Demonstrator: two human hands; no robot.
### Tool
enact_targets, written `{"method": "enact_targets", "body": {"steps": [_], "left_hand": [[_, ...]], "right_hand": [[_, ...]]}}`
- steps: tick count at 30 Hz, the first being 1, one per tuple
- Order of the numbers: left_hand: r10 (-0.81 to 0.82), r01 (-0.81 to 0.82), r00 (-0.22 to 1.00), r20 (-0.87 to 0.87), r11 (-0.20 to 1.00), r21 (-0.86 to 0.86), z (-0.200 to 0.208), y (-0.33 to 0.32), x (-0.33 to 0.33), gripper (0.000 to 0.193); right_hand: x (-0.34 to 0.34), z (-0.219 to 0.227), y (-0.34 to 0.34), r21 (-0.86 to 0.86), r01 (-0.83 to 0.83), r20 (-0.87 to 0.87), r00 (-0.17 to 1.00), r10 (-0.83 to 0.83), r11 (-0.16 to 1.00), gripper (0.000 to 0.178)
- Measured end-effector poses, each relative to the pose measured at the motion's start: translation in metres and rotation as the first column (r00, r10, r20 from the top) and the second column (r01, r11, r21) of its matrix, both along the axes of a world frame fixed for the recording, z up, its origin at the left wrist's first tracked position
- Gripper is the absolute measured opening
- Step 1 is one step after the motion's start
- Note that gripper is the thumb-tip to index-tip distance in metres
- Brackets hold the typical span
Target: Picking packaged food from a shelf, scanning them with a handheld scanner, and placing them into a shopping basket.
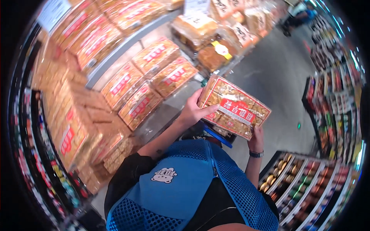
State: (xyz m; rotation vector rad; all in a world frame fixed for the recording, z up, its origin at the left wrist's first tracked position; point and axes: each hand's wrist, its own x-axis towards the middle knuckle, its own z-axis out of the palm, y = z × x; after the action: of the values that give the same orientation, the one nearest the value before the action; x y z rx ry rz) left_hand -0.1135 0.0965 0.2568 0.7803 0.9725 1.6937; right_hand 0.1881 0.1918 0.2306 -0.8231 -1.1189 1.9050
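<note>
Both my hands hold a flat, box-shaped snack package (237, 106) in front of my chest. Golden-brown pieces show through its clear wrap, around a red label and border. My left hand (195, 106) is closed on its left end, thumb lying over the top face. At the lower right corner my right hand (256, 139) grips it, with most of its fingers hidden beneath. Similar packages (173, 76) with red labels lie in rows on the low shelf to the left of it.
A grey shelf edge (129, 48) divides the stacked packages on the left. A tall stack of wrapped packs (79, 119) stands nearer. Rows of jars (275, 175) fill a rack at lower right. The grey aisle floor (275, 82) runs toward another person (302, 17) far off.
</note>
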Motion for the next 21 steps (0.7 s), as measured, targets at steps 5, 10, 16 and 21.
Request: {"method": "enact_targets", "body": {"steps": [5, 10, 16, 21], "left_hand": [[0.130, -0.142, 0.986, -0.104, 0.982, -0.123, 0.027, -0.063, -0.051, 0.077], [0.121, -0.171, 0.914, -0.388, 0.981, -0.097, 0.047, -0.096, -0.077, 0.076], [0.336, -0.486, 0.681, -0.651, 0.872, -0.059, 0.024, -0.078, -0.084, 0.066], [0.527, -0.782, 0.402, -0.749, 0.623, 0.019, 0.003, -0.083, -0.083, 0.048]], "right_hand": [[-0.077, 0.042, 0.028, 0.186, -0.275, 0.013, 0.961, 0.277, 0.943, 0.074], [-0.134, 0.066, 0.043, 0.277, -0.752, 0.300, 0.659, 0.690, 0.598, 0.084], [-0.191, 0.029, 0.013, 0.210, -0.738, 0.304, 0.673, 0.675, 0.641, 0.060], [-0.213, -0.004, 0.000, -0.294, -0.378, 0.068, 0.908, 0.414, 0.878, 0.039]]}}
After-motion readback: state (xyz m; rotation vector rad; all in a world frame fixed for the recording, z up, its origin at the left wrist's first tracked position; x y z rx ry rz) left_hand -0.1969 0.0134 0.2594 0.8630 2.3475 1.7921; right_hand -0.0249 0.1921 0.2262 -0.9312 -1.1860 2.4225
